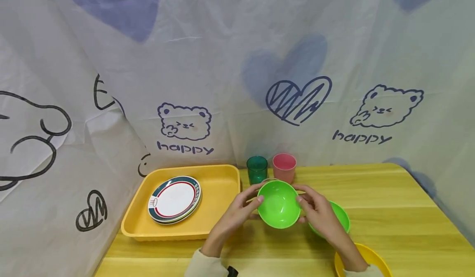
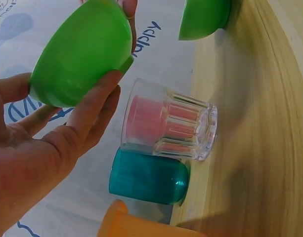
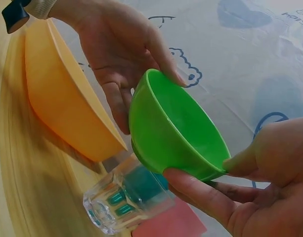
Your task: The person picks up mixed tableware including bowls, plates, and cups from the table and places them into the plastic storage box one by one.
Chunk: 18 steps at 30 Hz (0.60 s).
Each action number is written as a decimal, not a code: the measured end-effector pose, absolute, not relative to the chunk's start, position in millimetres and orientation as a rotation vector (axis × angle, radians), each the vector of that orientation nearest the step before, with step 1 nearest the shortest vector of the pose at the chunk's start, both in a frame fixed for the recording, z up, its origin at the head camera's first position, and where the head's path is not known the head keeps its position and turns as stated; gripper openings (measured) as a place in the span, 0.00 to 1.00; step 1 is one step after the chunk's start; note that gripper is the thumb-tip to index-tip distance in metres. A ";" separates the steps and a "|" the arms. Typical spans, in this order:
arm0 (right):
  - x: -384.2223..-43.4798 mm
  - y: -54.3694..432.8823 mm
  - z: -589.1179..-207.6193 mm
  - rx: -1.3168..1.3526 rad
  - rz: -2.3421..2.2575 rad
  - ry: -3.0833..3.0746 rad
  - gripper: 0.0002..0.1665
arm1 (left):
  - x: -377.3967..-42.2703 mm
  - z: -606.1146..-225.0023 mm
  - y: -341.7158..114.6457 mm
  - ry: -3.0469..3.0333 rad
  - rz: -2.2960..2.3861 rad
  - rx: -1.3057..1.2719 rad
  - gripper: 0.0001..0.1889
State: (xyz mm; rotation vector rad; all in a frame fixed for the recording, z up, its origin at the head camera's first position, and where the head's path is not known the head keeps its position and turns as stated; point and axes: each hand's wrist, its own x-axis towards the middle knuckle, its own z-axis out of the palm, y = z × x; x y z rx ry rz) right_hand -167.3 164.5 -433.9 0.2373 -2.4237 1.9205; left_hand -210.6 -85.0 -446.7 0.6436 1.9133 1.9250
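Bowl (image 1: pixel 279 205), green, sits between both hands in the head view, lifted off the table (image 1: pixel 404 211) with its mouth tipped toward my camera. I see the left hand (image 1: pixel 239 207) gripping its left side and the right hand (image 1: pixel 317 209) gripping its right, thumbs at the rim. Just behind stand the teal cup (image 1: pixel 257 172) and the pink cup (image 1: pixel 285 167), side by side. Off to the left I have the tray (image 1: pixel 222 194), with a small stack of plates (image 1: pixel 176 198) lying in it. A second bowl (image 1: pixel 339 217), also green, rests partly hidden behind the right hand, and a yellow dish (image 1: pixel 371 258) shows beneath the right forearm.

From the left wrist, I get the outer wall of the held bowl: the left thumb is at the rim and the fingers support the underside. A clear glass (image 2: pixel 171 123) stands upright in front of the pink cup, which shows through it, with the teal cup close by. The tray's edge cuts into the bottom.

On the right wrist feed, the bowl hangs tilted between the hands, the right thumb on the rim, its fingers under the wall. I can make out the dark band (image 3: pixel 15 15) at the left sleeve.
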 end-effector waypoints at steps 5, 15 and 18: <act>-164.2 166.0 -434.9 0.247 1.931 -2.450 0.23 | -209.5 -446.4 -88.1 1.925 1.910 0.627 0.25; -154.9 199.5 -433.2 0.345 1.701 -2.528 0.18 | -219.7 -436.2 -114.5 2.044 1.993 0.559 0.25; -151.5 209.7 -433.2 0.350 1.531 -2.600 0.16 | -222.5 -432.3 -128.8 2.075 2.042 0.465 0.25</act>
